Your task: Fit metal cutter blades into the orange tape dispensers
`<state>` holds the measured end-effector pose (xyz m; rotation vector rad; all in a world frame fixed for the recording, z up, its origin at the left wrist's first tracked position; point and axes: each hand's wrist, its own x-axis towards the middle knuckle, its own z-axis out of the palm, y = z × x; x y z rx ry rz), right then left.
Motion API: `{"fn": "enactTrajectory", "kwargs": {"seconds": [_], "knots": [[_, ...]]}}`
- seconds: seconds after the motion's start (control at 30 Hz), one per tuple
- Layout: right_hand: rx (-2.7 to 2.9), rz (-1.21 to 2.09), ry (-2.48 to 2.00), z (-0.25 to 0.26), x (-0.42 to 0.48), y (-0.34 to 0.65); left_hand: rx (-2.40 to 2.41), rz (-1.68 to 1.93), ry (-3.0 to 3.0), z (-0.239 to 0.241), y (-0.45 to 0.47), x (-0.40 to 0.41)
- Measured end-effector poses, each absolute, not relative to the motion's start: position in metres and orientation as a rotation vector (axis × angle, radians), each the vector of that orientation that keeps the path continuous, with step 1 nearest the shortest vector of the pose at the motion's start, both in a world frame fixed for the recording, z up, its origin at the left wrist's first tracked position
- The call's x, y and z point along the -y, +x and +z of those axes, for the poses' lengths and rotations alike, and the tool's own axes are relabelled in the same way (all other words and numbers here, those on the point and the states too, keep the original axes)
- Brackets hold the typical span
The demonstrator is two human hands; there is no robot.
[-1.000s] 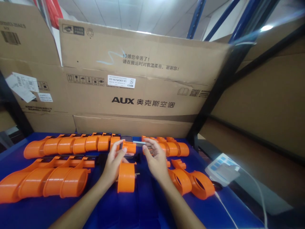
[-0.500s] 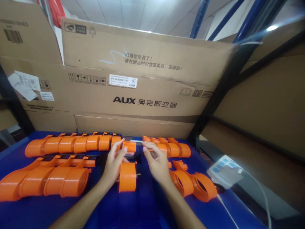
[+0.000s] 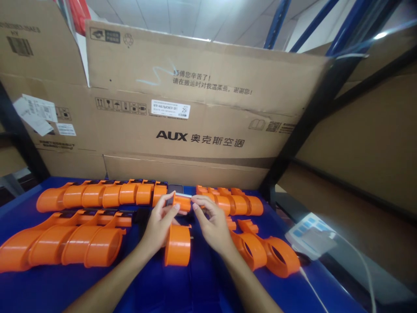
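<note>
An orange tape dispenser (image 3: 178, 243) stands on the blue table (image 3: 195, 287) between my two hands. My left hand (image 3: 160, 224) pinches its upper orange end (image 3: 182, 202) from the left with thumb and fingers. My right hand (image 3: 211, 221) closes in from the right, its fingertips touching the same end near the small serrated blade. The round orange body hangs below my fingers, resting on the table.
Rows of nested orange dispensers (image 3: 97, 195) lie at the back left, with a bigger row (image 3: 61, 245) in front. More orange frames (image 3: 260, 252) lie at right. A white device (image 3: 309, 237) with a cable sits at the right edge. Cardboard boxes (image 3: 195, 113) wall the back.
My right hand has moved left and closed its fingers onto the dispenser's top end. My left hand has tightened its pinch there. The view has shifted slightly.
</note>
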<state>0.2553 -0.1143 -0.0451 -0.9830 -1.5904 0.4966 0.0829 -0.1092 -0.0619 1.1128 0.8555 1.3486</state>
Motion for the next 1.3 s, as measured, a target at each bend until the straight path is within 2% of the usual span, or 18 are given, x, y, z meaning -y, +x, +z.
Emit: {"fn": "enactTrajectory", "kwargs": {"seconds": [0.2, 0.4, 0.57, 1.07, 1.3], "knots": [[1.766, 0.422, -1.083, -0.047, 0.119, 0.249, -0.853, 1.471, 0.991, -0.057, 0.071, 0.095], [2.452, 0.157, -1.138, -0.040, 0.136, 0.231, -0.763, 1.654, 0.770, -0.051, 0.056, 0.081], [2.663, 0.075, -1.064, -0.035, 0.141, 0.222, -0.756, 1.686, 0.758, -0.050, 0.053, 0.080], [2.585, 0.099, -1.124, -0.051, 0.129, 0.215, -0.794, 1.663, 0.830, -0.055, 0.058, 0.079], [2.285, 0.148, -1.173, -0.043, 0.122, 0.238, -0.775, 1.588, 0.814, -0.053, 0.060, 0.089]]}}
